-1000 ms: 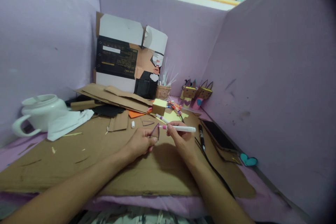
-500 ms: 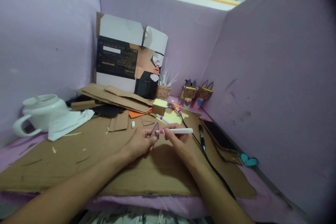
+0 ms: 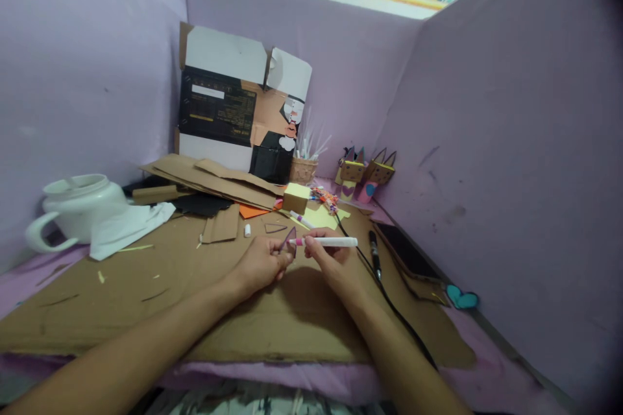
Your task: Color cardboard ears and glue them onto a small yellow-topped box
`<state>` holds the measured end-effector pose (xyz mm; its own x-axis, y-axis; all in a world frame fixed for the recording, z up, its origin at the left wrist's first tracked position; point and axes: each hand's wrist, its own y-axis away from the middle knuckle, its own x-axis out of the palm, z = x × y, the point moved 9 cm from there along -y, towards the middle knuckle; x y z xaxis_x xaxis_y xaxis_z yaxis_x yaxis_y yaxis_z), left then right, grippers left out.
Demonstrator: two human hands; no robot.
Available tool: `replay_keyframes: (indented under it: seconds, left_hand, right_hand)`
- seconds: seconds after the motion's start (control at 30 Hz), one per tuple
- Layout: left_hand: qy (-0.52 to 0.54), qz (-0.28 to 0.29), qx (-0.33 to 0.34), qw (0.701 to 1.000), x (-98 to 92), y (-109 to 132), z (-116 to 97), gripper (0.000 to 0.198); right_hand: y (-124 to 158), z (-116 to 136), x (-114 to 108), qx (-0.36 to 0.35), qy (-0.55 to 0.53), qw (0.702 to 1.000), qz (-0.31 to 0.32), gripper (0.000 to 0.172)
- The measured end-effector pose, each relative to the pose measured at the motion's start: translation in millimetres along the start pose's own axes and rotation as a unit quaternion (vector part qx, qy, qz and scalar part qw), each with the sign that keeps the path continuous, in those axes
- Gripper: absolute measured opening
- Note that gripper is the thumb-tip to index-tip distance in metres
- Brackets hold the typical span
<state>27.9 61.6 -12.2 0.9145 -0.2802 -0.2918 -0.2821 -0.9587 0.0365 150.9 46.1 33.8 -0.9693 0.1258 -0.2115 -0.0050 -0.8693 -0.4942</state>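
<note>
My left hand (image 3: 263,263) pinches a small cardboard triangle (image 3: 291,238) edged in purple, holding it upright above the cardboard sheet. Between the fingers of my right hand (image 3: 331,257) is a white marker (image 3: 335,242) with a pink collar, its tip pointing left at the triangle's face. Another outlined triangle (image 3: 275,228) lies flat just beyond my hands. A white marker cap (image 3: 248,231) stands to its left. Behind my right hand a second marker (image 3: 302,220) with purple parts rests on yellow paper (image 3: 323,215). A small cardboard box with a yellow top (image 3: 296,198) sits further back.
A white teapot (image 3: 80,201) with white tissue stands at left. Cardboard pieces (image 3: 219,183) are stacked behind. On the right lie a black pen (image 3: 374,253), a black cable (image 3: 399,316), a phone (image 3: 406,249) and a teal heart (image 3: 461,297). Cat-eared cardboard figures (image 3: 351,172) stand at the back.
Both hands stay almost in place. The marker tip and the triangle have shifted very slightly against each other; nothing has been picked up or let go.
</note>
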Motion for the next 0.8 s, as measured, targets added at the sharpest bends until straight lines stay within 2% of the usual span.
replay_keyframes:
  seconds: [0.2, 0.37, 0.67, 0.8]
  left_hand:
    - [0.004, 0.002, -0.004, 1.0, 0.6, -1.6, 2.8, 0.028]
    - [0.015, 0.002, -0.001, 1.0, -0.1, -1.0, 2.0, 0.025]
    - [0.03, -0.011, -0.02, 0.999, -2.4, -2.9, 4.8, 0.017]
    - [0.03, -0.001, -0.013, 0.999, -0.9, -3.0, 4.6, 0.013]
  right_hand:
    - [2.0, -0.4, 8.3, 0.01, -0.009, 0.999, 0.041, 0.019]
    - [0.5, 1.1, -1.9, -0.001, 0.002, 1.0, -0.009, 0.017]
    - [1.6, -5.7, 6.0, 0.027, -0.015, 0.999, 0.033, 0.019]
    - [-1.3, -2.9, -3.9, 0.0, -0.013, 1.0, -0.009, 0.017]
